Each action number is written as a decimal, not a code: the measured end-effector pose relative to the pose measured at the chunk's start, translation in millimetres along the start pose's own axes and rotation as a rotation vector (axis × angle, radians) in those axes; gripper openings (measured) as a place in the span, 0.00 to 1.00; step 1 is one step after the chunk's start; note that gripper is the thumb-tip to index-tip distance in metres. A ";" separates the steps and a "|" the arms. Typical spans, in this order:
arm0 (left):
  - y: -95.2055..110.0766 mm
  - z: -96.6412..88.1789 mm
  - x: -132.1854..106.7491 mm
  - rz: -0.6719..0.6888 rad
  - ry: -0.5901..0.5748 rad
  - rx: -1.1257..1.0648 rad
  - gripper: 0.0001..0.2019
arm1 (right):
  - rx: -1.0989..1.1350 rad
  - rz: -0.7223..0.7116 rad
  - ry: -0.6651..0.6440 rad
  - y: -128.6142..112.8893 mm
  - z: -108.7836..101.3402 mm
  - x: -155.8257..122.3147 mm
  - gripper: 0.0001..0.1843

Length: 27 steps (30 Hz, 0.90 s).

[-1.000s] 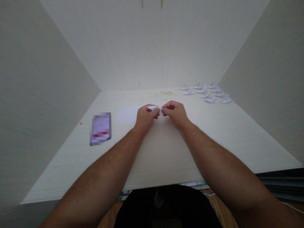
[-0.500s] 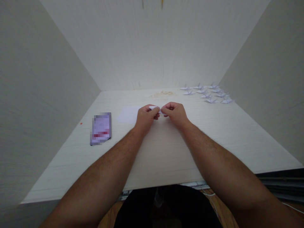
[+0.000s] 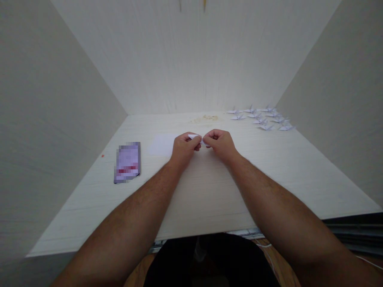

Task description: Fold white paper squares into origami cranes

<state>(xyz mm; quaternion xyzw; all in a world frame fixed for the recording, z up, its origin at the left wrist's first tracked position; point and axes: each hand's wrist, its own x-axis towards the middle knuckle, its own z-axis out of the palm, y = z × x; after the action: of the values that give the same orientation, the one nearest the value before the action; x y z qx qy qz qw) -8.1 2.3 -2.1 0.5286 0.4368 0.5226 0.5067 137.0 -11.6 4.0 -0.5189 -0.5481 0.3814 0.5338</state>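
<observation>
Pinching folded paper (image 3: 194,136), left grip (image 3: 184,145) and right grip (image 3: 221,141) work over a pale tabletop (image 3: 206,195) within 3 walls (image 3: 197,59).

Since a second ago: tilted the folded paper (image 3: 192,136) slightly between left hand (image 3: 185,145) and right hand (image 3: 222,142), now showing a narrower white strip on the left side. Lowered right hand a touch, exposing some white beneath its fingertips (image 3: 206,139).
</observation>
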 end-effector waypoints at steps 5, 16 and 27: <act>-0.4 -0.3 0.0 0.025 0.001 0.012 0.08 | -0.010 -0.013 -0.001 -2.7 0.0 -1.5 0.06; 1.4 -1.0 -1.0 0.039 0.003 0.042 0.08 | -0.044 -0.049 -0.008 -4.3 0.2 -2.5 0.07; -2.0 -0.3 0.7 0.038 -0.007 -0.062 0.08 | -0.028 -0.073 -0.007 -4.2 1.6 -2.2 0.07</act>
<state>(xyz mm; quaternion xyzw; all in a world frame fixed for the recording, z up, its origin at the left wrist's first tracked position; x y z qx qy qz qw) -8.3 3.2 -4.0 0.5226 0.4084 0.5437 0.5143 134.5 -14.2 7.4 -0.5048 -0.5737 0.3558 0.5380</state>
